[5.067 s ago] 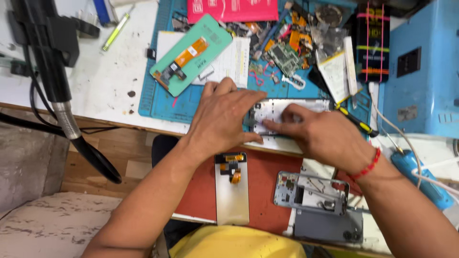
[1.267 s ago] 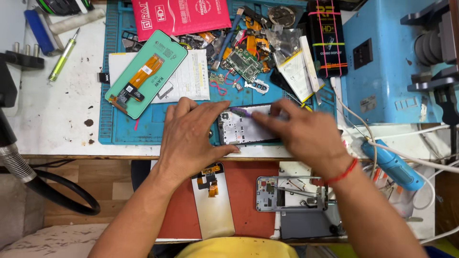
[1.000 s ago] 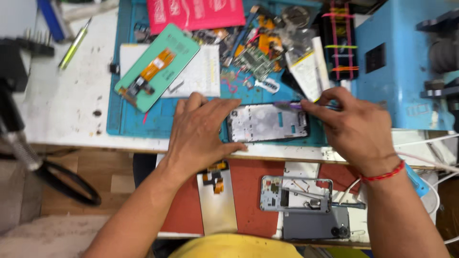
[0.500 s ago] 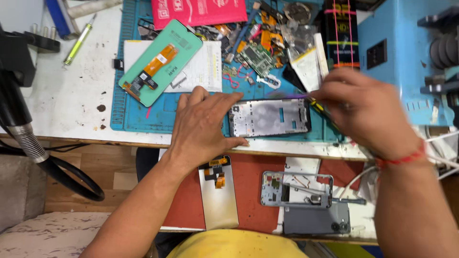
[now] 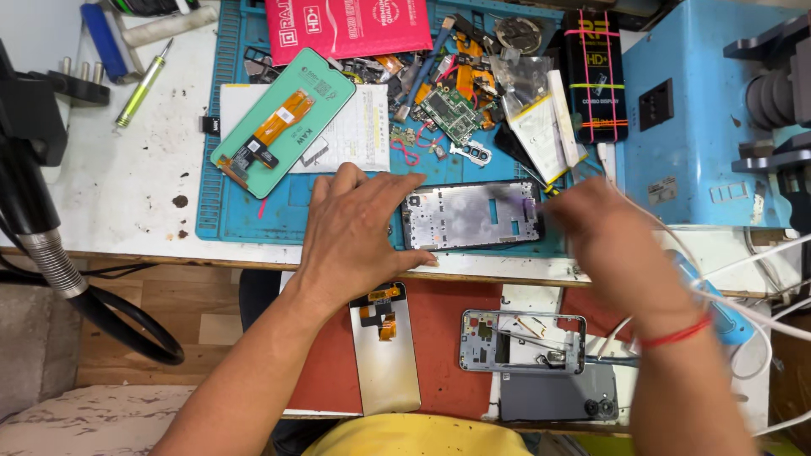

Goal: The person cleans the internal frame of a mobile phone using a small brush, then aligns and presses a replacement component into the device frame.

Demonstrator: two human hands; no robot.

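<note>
From the head camera, a phone frame [image 5: 471, 216] lies flat on the blue work mat [image 5: 253, 224], near the front edge of the white table [image 5: 101, 194]. The left hand [image 5: 355, 228] rests flat beside the frame's left end. Its fingers are spread out, and the fingertips touch the frame's left edge and hold it down. The hand is not wrapped around anything.

The right hand [image 5: 612, 249] is at the frame's right end, just past its corner. It is blurry, so I cannot tell if its fingers are apart or pinched on something. A red string [image 5: 676, 331] goes around its wrist.

Behind the frame on the mat lie a green phone screen [image 5: 283, 118], a small green circuit board [image 5: 448, 110] and many little parts. Closer to the person, on a red mat [image 5: 443, 338], lie a white screen panel [image 5: 384, 346] and another phone frame [image 5: 522, 342]. A big blue machine [image 5: 693, 110] stands on the right.
</note>
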